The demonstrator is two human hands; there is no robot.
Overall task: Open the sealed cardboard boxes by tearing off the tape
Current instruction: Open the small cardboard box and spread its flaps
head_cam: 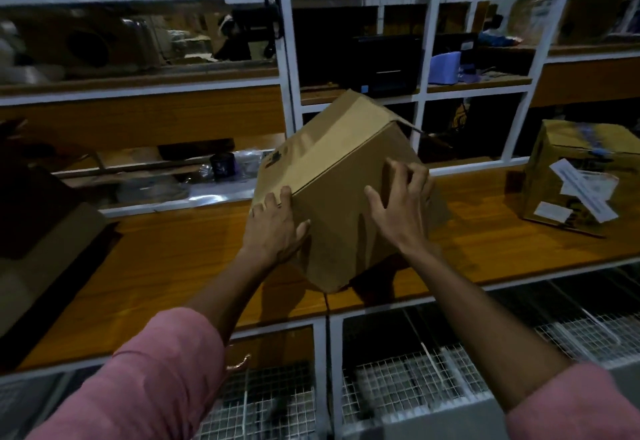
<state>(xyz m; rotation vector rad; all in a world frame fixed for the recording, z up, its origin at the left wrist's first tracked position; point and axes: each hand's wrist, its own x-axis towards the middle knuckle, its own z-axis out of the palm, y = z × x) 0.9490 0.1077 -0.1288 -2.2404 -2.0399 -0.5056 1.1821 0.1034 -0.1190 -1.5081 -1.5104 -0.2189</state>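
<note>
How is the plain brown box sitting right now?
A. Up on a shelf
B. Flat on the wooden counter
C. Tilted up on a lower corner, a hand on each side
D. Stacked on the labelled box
C: the plain brown box is tipped on a lower corner over the wooden counter, with the left hand and right hand on it.

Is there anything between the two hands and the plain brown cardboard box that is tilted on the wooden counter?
Nothing visible stands in the way. Both hands already touch the plain brown cardboard box: the left hand lies on its near left corner, and the right hand rests with spread fingers on its near face.
</note>
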